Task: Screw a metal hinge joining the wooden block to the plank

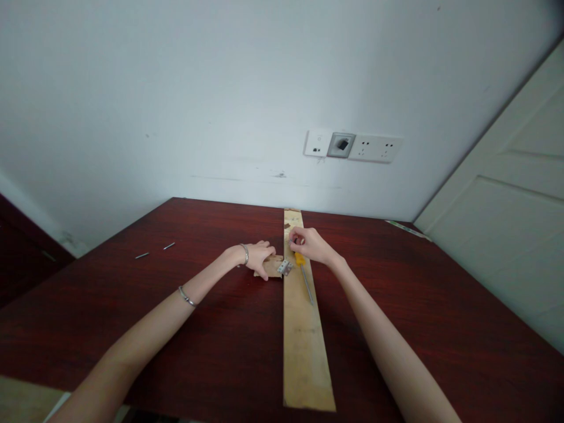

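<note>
My left hand point(261, 256) spans a small wooden piece point(274, 267), its thumb at the near edge and its fingers at the far edge. A metal hinge point(284, 267) lies at the seam between that piece and a long, pale wooden board point(306, 346). Over the board, my right hand point(307, 243) is closed in a pinch; what its fingertips hold is too small to make out. Just below it is a screwdriver point(301, 259) with a yellow handle, its shaft pointing toward me along the board. Whether the right hand touches the handle, I cannot tell.
Two thin metal rods point(141, 255) lie on the left of the dark red table point(211, 352). The table meets a white wall with socket plates point(374, 148). A thin strip point(408, 230) lies at the back right, near a white panelled door point(515, 205).
</note>
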The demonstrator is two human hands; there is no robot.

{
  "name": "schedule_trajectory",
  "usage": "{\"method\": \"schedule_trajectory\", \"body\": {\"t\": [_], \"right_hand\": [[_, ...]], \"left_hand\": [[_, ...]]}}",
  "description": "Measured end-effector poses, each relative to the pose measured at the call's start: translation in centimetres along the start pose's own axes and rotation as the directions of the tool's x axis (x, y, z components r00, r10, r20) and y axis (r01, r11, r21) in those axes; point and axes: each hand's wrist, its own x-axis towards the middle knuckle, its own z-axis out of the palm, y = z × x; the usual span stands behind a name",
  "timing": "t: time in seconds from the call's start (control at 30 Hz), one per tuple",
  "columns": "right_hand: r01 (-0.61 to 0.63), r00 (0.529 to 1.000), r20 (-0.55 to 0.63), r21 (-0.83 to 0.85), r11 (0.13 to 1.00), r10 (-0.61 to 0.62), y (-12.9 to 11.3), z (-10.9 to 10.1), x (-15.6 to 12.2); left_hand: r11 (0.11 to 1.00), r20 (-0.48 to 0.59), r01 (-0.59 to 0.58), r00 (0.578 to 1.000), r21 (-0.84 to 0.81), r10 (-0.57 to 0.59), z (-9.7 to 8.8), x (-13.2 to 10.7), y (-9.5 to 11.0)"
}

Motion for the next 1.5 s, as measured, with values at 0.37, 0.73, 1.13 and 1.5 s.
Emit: {"method": "schedule_trajectory", "body": {"t": [0.37, 0.73, 1.13, 1.5], "right_hand": [[-0.020, 1.000, 0.016, 0.075, 0.997, 0.019, -0.1, -0.2, 0.0], [0.015, 1.000, 0.013, 0.259, 0.966, -0.019, -2.2, -0.2, 0.1], [-0.004, 1.000, 0.012, 0.265, 0.964, 0.001, -1.9, -2.1, -0.1], [-0.074, 0.996, -0.043, 0.166, 0.983, 0.082, 0.6, -3.7, -0.2]], "left_hand": [[0.994, -0.035, -0.058, 0.998, -0.091, 0.055, 0.6, 0.4, -1.3], [0.750, -0.561, -0.429, 0.822, -0.503, 0.094, -1.1, 0.0, -0.3], [0.762, -0.567, -0.370, 0.824, -0.532, 0.005, -2.6, -1.2, 0.2], [0.897, -0.289, 0.305, 0.870, -0.321, -0.399, 0.1, -10.0, -9.9]]}}
